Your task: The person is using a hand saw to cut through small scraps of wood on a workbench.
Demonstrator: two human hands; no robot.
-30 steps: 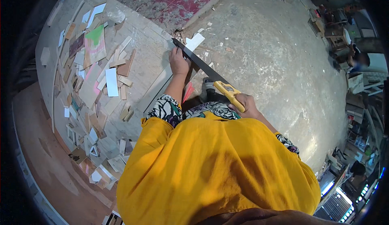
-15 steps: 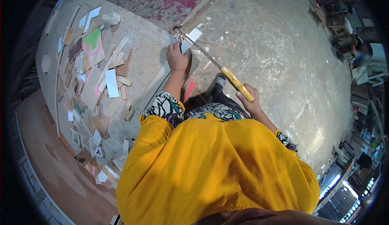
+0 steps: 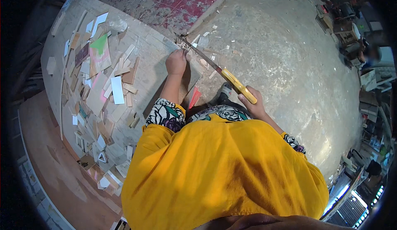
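Observation:
My right hand (image 3: 252, 101) is closed around the yellow handle of a hand saw (image 3: 234, 82). The saw's narrow blade slants away to the upper left, its far end over the corner of the wooden work table (image 3: 149, 43). At that corner my left hand (image 3: 177, 62) rests with its fingers curled together, close beside the blade. Whatever lies in those fingers is hidden or too small to name. A few pale slivers lie around the blade's far end.
Wood and white board offcuts (image 3: 117, 90) cover the table's left side, with a green-and-pink painted piece (image 3: 99, 52) among them. A crumpled clear plastic bag (image 3: 118, 25) sits behind. Scraps dot the concrete floor (image 3: 281, 64); clutter and a person are at far right.
The white piece that was under my left hand at the table corner no longer shows there. My left hand has curled in lower and closer. The saw has shifted slightly left.

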